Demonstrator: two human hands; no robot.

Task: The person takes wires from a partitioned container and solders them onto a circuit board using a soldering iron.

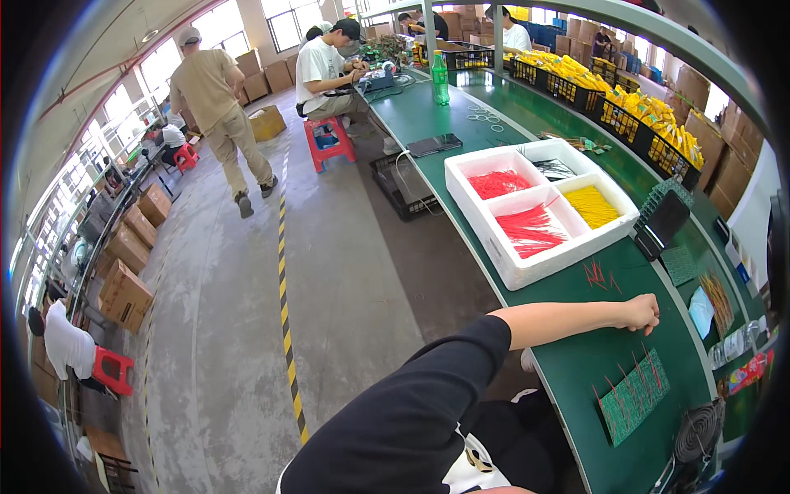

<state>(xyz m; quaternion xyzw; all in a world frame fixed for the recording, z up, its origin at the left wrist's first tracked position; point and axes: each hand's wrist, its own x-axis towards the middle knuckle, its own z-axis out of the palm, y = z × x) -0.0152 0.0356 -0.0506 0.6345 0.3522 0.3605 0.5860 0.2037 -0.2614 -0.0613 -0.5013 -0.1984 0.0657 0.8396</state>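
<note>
My left hand reaches across the green table with its fingers curled closed. Whether anything sits between the fingertips I cannot make out. Just below the hand lies a green circuit board panel with several thin red wires standing up from it. Above my wrist, a few loose red wires rest on the table. A white foam box with compartments stands further up; it holds red wires, yellow wires and dark wires. My right hand is out of view.
A small black fan stands at the lower right edge. Beyond the table's middle are a black device, a plastic bottle and black crates of yellow packages. A phone and green bottle stand further off. Other people work nearby; one person walks.
</note>
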